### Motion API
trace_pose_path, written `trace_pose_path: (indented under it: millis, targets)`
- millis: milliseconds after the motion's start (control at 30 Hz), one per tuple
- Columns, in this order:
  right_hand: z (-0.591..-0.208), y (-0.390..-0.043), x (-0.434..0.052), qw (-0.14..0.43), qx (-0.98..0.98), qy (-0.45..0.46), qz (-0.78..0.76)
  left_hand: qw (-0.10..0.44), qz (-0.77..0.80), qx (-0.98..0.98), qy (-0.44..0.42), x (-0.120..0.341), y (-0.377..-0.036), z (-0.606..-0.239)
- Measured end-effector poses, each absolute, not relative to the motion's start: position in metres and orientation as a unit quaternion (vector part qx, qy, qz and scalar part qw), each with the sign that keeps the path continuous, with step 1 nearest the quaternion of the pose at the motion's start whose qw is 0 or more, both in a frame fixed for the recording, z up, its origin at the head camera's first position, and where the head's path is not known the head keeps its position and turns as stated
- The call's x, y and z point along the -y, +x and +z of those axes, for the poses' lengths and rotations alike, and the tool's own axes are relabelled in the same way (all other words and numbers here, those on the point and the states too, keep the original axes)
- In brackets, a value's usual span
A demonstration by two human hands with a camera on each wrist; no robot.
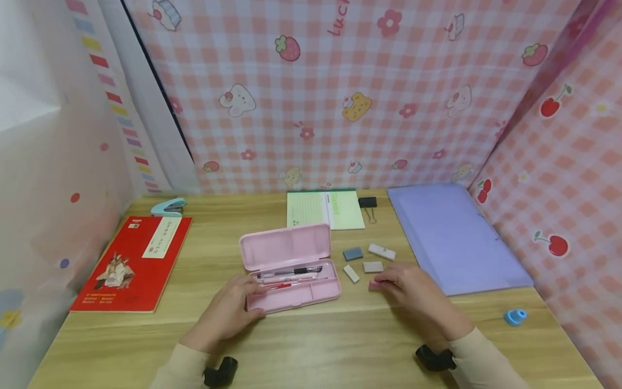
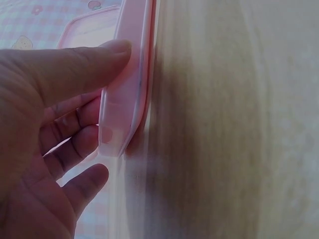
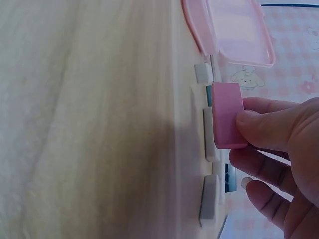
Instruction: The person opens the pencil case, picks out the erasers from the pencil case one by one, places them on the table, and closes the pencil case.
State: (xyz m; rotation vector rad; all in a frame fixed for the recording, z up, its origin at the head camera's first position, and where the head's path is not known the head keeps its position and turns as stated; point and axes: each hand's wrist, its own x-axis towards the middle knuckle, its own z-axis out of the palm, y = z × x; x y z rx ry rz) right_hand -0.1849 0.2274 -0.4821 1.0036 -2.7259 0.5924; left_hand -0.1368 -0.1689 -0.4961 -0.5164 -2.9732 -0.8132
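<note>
A pink pencil case [image 1: 285, 246] lies with its lid up in the middle of the table. Inside it are a black-gripped pen [image 1: 307, 270], a red pen [image 1: 278, 286] and a pale pen between them. My left hand [image 1: 227, 305] grips the case's near left corner, thumb [image 2: 102, 62] on the front wall, other fingers over its left end. My right hand [image 1: 413, 292] pinches a pink eraser [image 3: 228, 115] just right of the case. Around it lie a blue-grey eraser [image 1: 352, 253], a long white eraser [image 1: 382, 252], a greyish eraser [image 1: 373, 267] and a small white eraser [image 1: 351, 274].
At the left lies a red book [image 1: 131, 270], with a light blue stapler [image 1: 168, 207] behind it. A green notepad [image 1: 345, 210] and a black binder clip [image 1: 367, 202] lie at the back. Rightward are a purple folder [image 1: 457, 237] and a small blue object [image 1: 515, 317].
</note>
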Motion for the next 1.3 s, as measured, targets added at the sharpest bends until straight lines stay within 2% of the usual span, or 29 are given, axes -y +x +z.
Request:
trace_pose_path:
  millis: [667,900,1000,1133,1233,1300]
  targets:
    - [-0.495,-0.188,-0.223,0.060,0.928,0.339,0.144,0.018,-0.258,0.951,-0.171,0.171,-0.134,-0.499]
    - [-0.488,-0.186,-0.224,0.051,0.930,0.331,0.150,0.020,-0.247,0.954,-0.169,0.169,-0.131,-0.497]
    - [-0.476,-0.187,-0.221,0.054,0.933,0.313,0.172,0.039,-0.262,0.951,-0.158,0.173,-0.129,-0.489]
    - [-0.455,-0.195,-0.208,0.046,0.936,0.278,0.213,0.097,-0.280,0.946,-0.132,0.184,-0.133,-0.472]
    - [-0.445,-0.204,-0.193,0.020,0.935,0.262,0.240,0.125,-0.294,0.941,-0.109,0.192,-0.141,-0.462]
    - [-0.444,-0.212,-0.182,-0.001,0.934,0.255,0.249,0.121,-0.301,0.941,-0.095,0.196,-0.147,-0.457]
